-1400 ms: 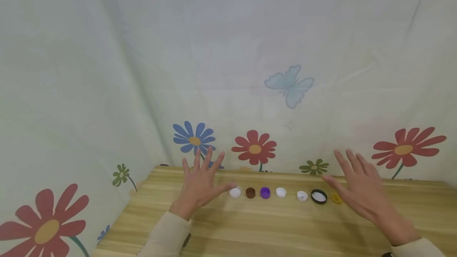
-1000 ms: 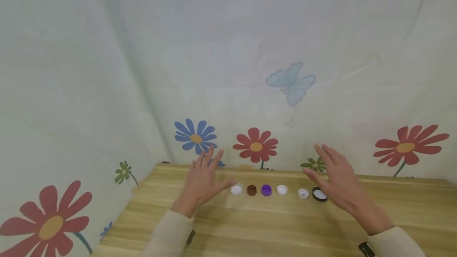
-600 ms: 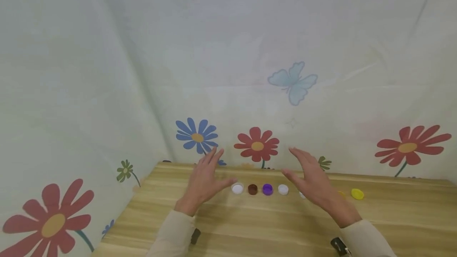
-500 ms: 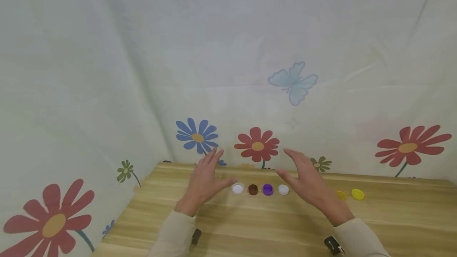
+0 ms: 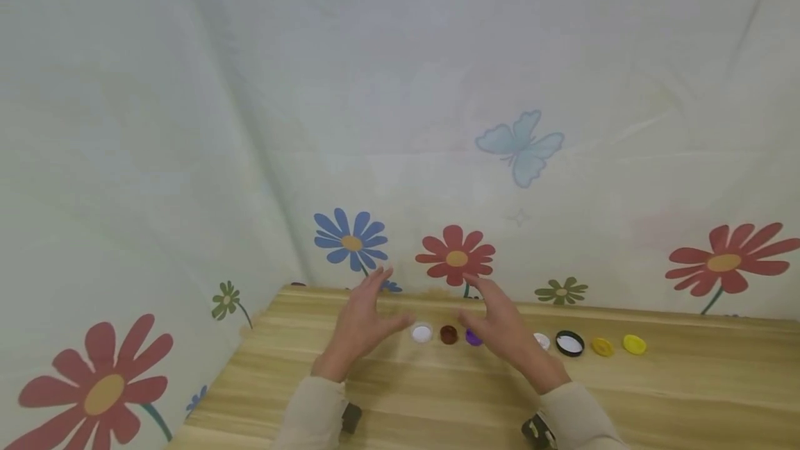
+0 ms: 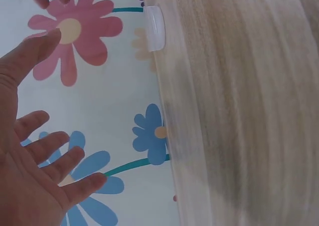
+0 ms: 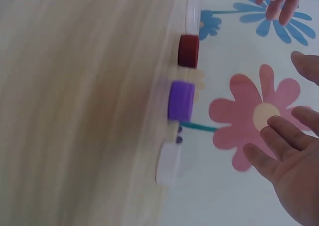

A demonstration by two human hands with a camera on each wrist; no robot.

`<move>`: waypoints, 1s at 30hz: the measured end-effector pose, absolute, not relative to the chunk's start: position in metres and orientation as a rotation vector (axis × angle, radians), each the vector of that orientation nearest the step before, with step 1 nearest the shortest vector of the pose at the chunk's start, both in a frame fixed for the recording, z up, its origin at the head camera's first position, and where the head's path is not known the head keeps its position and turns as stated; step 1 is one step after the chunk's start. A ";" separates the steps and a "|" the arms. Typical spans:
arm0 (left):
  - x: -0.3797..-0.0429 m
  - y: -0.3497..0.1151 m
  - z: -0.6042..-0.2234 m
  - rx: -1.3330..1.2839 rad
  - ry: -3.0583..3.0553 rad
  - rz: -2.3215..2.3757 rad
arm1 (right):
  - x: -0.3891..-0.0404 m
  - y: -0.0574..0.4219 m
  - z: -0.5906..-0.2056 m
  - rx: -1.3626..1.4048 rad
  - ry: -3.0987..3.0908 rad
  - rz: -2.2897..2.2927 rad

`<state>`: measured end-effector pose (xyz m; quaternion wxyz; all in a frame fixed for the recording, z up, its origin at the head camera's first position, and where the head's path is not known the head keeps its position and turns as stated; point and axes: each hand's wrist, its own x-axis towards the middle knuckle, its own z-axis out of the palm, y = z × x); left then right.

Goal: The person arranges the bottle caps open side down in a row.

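A row of bottle caps lies along the back of the wooden table. My left hand [image 5: 359, 325], fingers extended, hovers beside the leftmost, a clear-rimmed white cap [image 5: 421, 333]; nothing is in its grasp. To that cap's right come a brown-red cap [image 5: 448, 335] and a purple cap [image 7: 181, 101]. My right hand [image 5: 503, 328] is raised above the row with fingers spread and thumb apart, holding nothing. In the head view it partly covers the purple cap and hides a white cap [image 7: 168, 163] that shows in the right wrist view. The palms face each other.
Right of my right hand the row continues with a small white cap [image 5: 542, 342], a black-rimmed lid [image 5: 570, 344], an orange-yellow cap [image 5: 603, 346] and a yellow cap [image 5: 634, 344]. A flower-printed curtain [image 5: 387, 123] hangs behind the table [image 5: 437, 401].
My right hand has swept left along the row, from over the yellow caps to the purple one, uncovering the caps on the right. My left hand stays nearly in place, turned slightly inward.
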<state>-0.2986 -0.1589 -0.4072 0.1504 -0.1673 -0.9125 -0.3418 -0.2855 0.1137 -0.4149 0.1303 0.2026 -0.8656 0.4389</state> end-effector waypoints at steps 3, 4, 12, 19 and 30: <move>-0.299 -0.157 -0.411 -0.488 -2.610 -1.028 | -0.286 0.108 -0.418 0.596 -2.508 1.307; -0.299 -0.157 -0.412 -0.495 -2.605 -1.041 | -0.286 0.106 -0.419 0.594 -2.503 1.320; -0.304 -0.151 -0.418 -0.558 -2.601 -1.077 | -0.289 0.094 -0.425 0.576 -2.492 1.339; -0.305 -0.149 -0.421 -0.574 -2.624 -1.107 | -0.298 0.076 -0.427 0.622 -2.535 1.341; -0.304 -0.157 -0.435 -0.683 -2.644 -1.305 | -0.304 0.060 -0.435 0.738 -2.596 1.354</move>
